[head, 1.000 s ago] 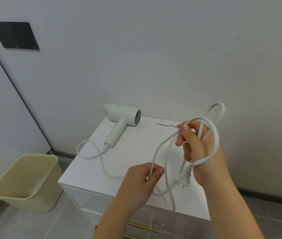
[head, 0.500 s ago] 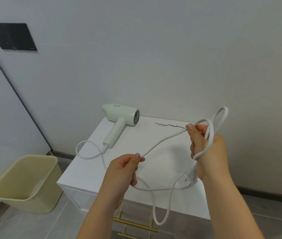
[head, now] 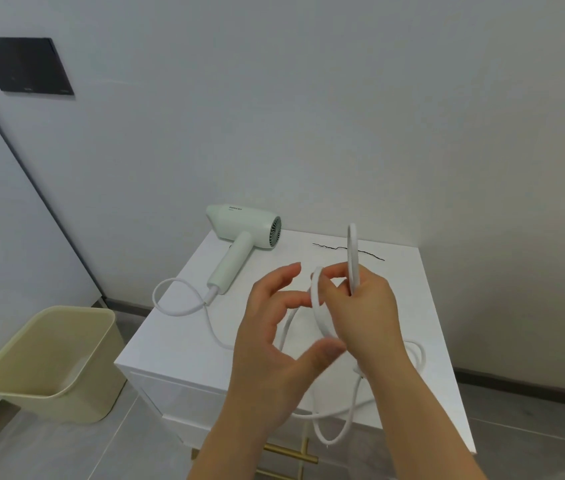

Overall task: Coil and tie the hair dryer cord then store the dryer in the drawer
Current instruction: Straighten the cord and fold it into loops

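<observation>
Mint dryer (head: 239,223) lying flat; white cord (head: 353,258) half-coiled.

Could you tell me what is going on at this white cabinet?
A person is coiling the white cord of the hair dryer. The right hand grips a few loops above the cabinet, and the left hand, fingers spread, is beside them. The dryer lies at the cabinet's back left, slack cord hangs over the front edge, and a thin black tie lies untouched near the back. Nothing is tied or stored yet.
</observation>
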